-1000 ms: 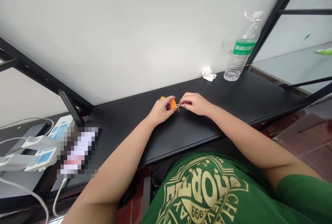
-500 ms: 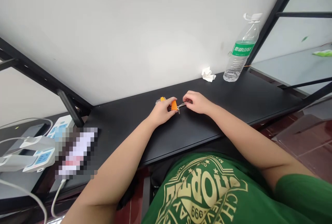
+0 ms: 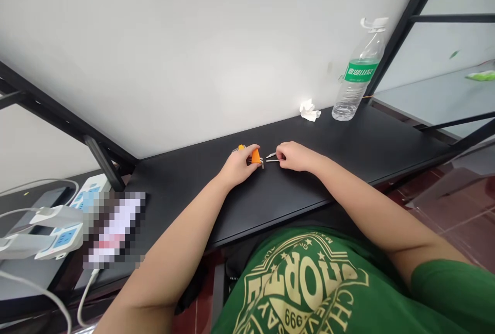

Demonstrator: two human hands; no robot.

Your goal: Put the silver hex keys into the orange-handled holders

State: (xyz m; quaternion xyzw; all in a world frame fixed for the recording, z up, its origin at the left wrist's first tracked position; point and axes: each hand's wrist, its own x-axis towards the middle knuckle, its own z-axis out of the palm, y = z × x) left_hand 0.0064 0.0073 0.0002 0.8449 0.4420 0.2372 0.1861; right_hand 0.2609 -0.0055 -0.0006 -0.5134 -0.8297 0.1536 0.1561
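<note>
My left hand [image 3: 236, 167] is closed around an orange holder [image 3: 256, 156] with metal hex keys in it. Short bent ends of the keys [image 3: 262, 163] stick out on its right side, and more thin metal ends show at its left. Just to the right, my right hand [image 3: 293, 156] pinches two thin metal rods [image 3: 272, 160] that look like hex keys. Their tips point left at the holder, with a small gap between. My fingers hide the rods' other ends. Both hands are low over the black tabletop [image 3: 270, 195].
A clear bottle with a green label [image 3: 359, 71] stands at the back right, beside crumpled white tissue [image 3: 309, 111]. At left lie a blurred-out phone [image 3: 116, 228] on a white cable and a power strip [image 3: 69, 236] with plugs. A pale wall rises behind.
My right hand has drawn slightly right and down, so the metal rods are now apart from the orange holder. The holder in my left hand has shifted a little to the left.
</note>
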